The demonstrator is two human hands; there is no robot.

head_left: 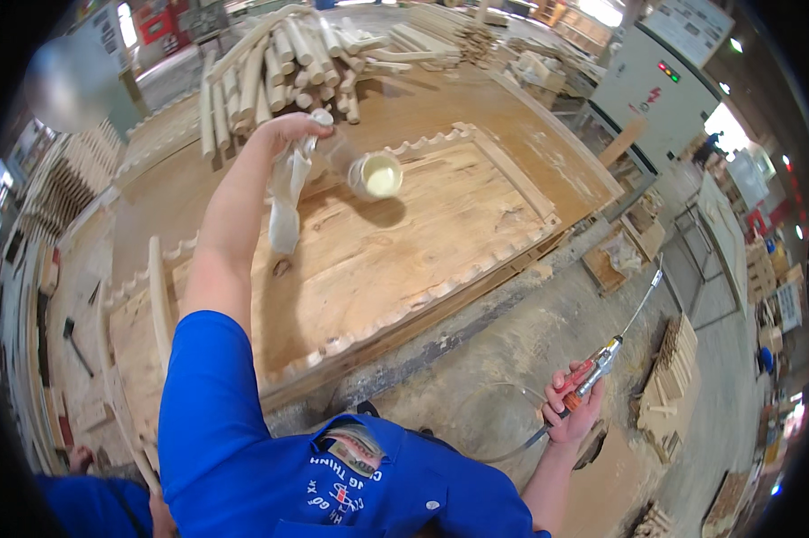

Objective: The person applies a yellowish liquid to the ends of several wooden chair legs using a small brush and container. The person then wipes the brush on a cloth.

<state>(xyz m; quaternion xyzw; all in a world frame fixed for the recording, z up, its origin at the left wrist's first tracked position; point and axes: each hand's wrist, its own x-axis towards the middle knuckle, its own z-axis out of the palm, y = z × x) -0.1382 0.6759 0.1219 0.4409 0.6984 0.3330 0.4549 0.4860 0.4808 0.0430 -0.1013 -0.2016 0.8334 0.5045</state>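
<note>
My left hand (298,132), at the end of an outstretched arm, is closed around a clear plastic container (343,160) above the wooden board. Pale yellow matter (382,177) shows at the container's round mouth. A whitish strip of cloth or film (286,202) hangs below the same hand; whether the fingers grip it is unclear. Off to the right, my right hand (573,405) is wrapped round an air gun (592,372) with a red grip and a long thin metal nozzle pointing up and away. A hose (532,441) trails from its lower end.
The board (413,238) has scalloped edging and rests on a larger brown panel (566,148). Rounded wooden rods (288,67) are piled at the far side. A grey control cabinet (651,94) stands far right. Another person's blue sleeve (90,502) shows lower left.
</note>
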